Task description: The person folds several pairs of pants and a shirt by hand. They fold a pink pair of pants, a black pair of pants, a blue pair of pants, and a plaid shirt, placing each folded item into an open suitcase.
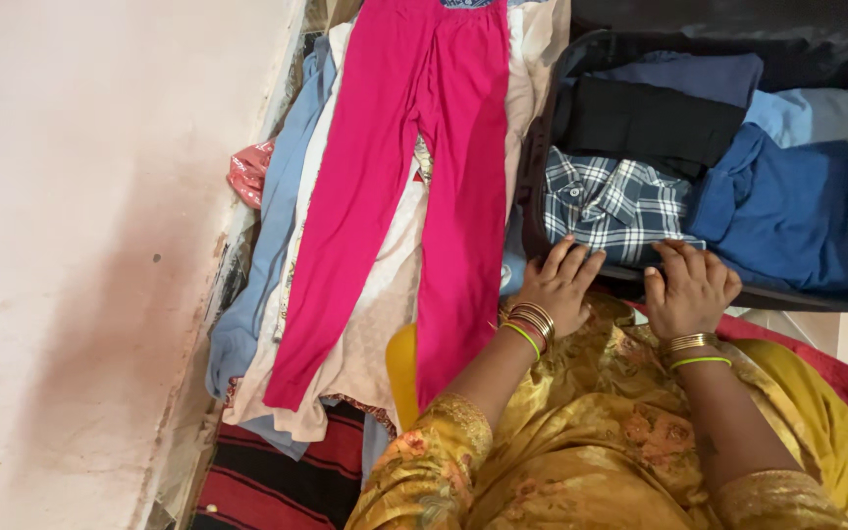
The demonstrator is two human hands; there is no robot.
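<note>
Open suitcase (542, 147), folded blue-white checked shirt (612, 204), both hands (630, 285) pressing its edge

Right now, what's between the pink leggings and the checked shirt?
In the head view, the suitcase's dark wall stands between the pink leggings and the checked shirt, with pale cloth beside the leggings.

Both forearms run up from the lower edge of the view, sleeves of yellow patterned cloth ending near the elbows, the bare forearms angling slightly toward each other. Left hand (561, 285): palm down, fingers spread and pointing up and away from the body, lying flat, nothing gripped. Bangles at the left wrist, gold with one green. Right hand (691, 287): palm down, fingers a little curled, tips pressed forward, nothing closed in the grasp. Gold and green bangles at that wrist too. Hands sit side by side, near, not touching.
</note>
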